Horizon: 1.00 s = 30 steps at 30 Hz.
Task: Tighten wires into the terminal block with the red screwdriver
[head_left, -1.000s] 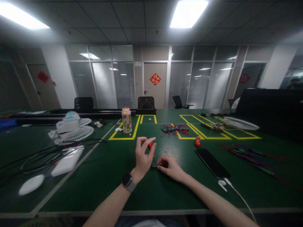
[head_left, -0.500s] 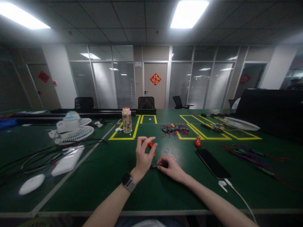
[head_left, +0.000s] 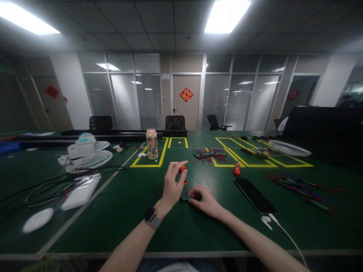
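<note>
My left hand (head_left: pixel 171 182), with a watch at the wrist, has its fingers closed round the handle of an orange and black screwdriver (head_left: pixel 185 183). The screwdriver stands nearly upright, its thin shaft pointing down at a small green circuit board (head_left: pixel 185 198) low over the green table. The board's edge is pinched by my right hand (head_left: pixel 202 200), which rests on the tabletop. My right fingers hide part of the board, and I cannot tell exactly where the screwdriver tip touches. Farther off lies a heap of similar boards with red and blue wires (head_left: pixel 209 155).
A red gourd-shaped object (head_left: pixel 237 169) and a black phone (head_left: pixel 254 195) with a white cable lie to the right, beside more wired boards (head_left: pixel 302 187). On the left are a white fan (head_left: pixel 87 156), a power bank (head_left: pixel 81 192) and a mouse (head_left: pixel 38 220). A bottle (head_left: pixel 152 145) stands ahead.
My left fingers, spread at the screwdriver's top half a second ago, have closed in round its handle. My right hand and the board have stayed in place.
</note>
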Tool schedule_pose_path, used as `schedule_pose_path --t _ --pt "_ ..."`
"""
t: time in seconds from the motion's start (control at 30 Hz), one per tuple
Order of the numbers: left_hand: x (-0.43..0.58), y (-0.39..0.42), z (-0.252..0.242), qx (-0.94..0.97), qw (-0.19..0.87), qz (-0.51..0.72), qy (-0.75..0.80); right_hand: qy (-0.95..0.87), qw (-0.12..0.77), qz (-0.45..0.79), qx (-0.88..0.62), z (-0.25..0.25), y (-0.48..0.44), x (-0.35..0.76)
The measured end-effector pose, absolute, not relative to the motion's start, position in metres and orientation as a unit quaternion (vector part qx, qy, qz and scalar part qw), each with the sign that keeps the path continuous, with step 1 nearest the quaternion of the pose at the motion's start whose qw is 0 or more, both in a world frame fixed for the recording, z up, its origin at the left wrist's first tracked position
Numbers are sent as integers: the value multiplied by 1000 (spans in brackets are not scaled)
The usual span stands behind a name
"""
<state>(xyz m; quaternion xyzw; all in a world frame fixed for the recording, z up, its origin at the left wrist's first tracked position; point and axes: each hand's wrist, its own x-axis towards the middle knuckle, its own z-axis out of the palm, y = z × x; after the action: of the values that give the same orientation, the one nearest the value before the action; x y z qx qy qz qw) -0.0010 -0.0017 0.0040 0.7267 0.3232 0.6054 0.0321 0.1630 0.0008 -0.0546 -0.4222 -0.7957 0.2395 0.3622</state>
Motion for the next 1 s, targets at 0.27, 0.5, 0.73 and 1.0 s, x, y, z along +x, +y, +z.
schedule_pose_path --t 0.27,0.5,0.73,1.0 --pt "-13 6 6 782 -86 495 369 -797 365 239 -418 -54 0 164" --pt "-23 11 14 779 -334 416 329 -796 368 241 -415 -55 2 164" --pt "-26 5 17 774 -409 436 208 -796 373 243 -411 -58 3 164" --pt "-22 1 17 771 -397 452 209 -793 371 240 -419 -58 2 163"
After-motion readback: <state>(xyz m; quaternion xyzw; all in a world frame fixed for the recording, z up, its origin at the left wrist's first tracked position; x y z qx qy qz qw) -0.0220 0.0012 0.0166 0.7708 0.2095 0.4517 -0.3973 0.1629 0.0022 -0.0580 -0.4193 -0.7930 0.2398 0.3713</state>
